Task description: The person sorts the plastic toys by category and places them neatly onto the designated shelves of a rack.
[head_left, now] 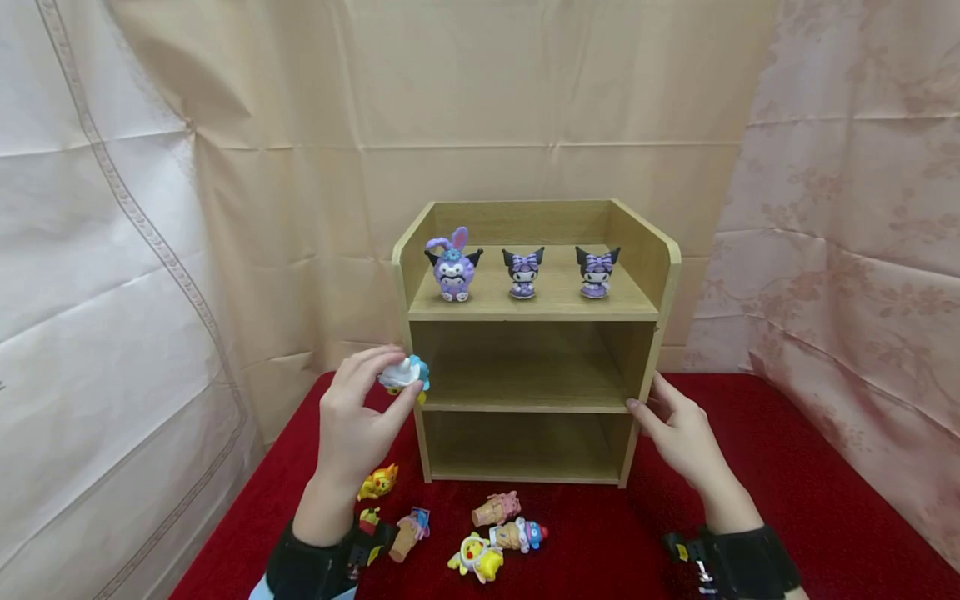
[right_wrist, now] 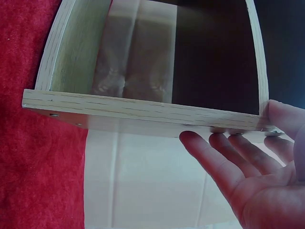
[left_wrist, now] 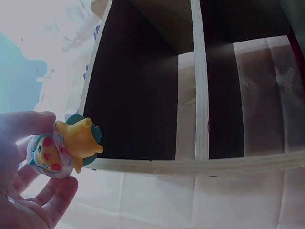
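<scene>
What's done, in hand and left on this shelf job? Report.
Looks done: three purple and black figurines stand on the top tier of the pale wooden shelf. In hand: the left hand pinches a yellow figurine with a white and blue hood near the shelf's left edge; the right hand holds its right edge. Likely left: at least six multicoloured figurines lie on the red cloth.

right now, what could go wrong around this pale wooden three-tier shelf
The left hand pinches the small yellow, white and blue figurine, which might slip. The right hand holds the pale wooden shelf by its side; a jolt could topple the three purple-and-black figurines standing up top.
</scene>
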Demonstrator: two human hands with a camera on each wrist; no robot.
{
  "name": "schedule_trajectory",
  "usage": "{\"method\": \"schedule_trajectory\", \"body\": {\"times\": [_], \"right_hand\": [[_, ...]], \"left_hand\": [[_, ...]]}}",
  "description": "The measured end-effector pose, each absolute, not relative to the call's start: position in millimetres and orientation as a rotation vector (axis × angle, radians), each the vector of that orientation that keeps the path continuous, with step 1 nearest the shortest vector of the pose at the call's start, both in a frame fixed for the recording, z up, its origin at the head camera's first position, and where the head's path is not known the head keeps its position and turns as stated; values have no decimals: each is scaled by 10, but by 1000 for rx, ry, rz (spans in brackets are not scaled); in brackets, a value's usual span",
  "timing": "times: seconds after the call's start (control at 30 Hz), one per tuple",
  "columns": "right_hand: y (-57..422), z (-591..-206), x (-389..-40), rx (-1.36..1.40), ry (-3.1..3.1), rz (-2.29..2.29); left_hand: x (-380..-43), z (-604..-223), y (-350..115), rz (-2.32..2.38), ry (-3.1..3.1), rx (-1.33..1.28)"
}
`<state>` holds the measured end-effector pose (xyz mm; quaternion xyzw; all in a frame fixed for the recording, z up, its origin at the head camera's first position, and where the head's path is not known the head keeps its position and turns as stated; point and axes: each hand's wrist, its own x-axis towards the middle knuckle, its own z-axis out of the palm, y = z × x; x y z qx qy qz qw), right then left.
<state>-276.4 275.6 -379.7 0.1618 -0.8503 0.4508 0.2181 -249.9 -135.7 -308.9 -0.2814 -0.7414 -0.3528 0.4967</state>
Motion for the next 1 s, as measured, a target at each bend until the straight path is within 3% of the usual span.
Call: {"method": "schedule_trajectory", "body": {"times": [1.0], "right_hand": [[2738,-3780,-2749,465,-2342,1275]], "left_hand": [[-2584,-3116,-1051,-649,-1889,-777]]}}
